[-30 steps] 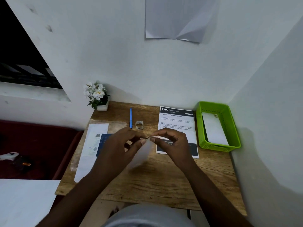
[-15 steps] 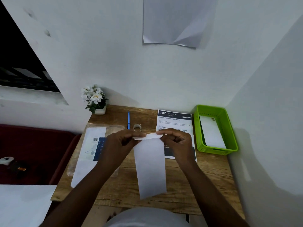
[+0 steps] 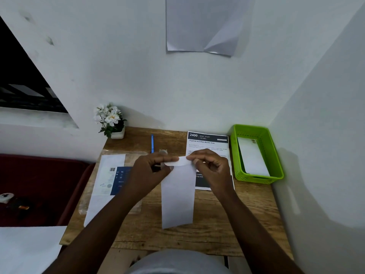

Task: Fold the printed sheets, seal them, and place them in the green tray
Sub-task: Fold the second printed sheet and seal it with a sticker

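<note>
Folded sheet, centre frame, hung over the desk, its top flap pinched by left hand and right hand; risk judged: uneven pinching might skew the flap, spoiling the seal, with green tray at right waiting.

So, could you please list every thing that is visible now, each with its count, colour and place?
folded sheet: 1, white, held above desk centre
tray: 1, green, desk right, one white folded sheet inside
printed sheet: 1, white and black, desk back, left of tray
pen: 1, blue, desk back
tape roll: 1, clear, beside pen, partly hidden
plastic sleeve: 1, clear, white and blue papers, desk left
flowers: 1 pot, white, back left corner
wall paper: 1, white, on wall
desk: 1, wooden
left hand: pinches sheet top
right hand: pinches sheet top
</note>
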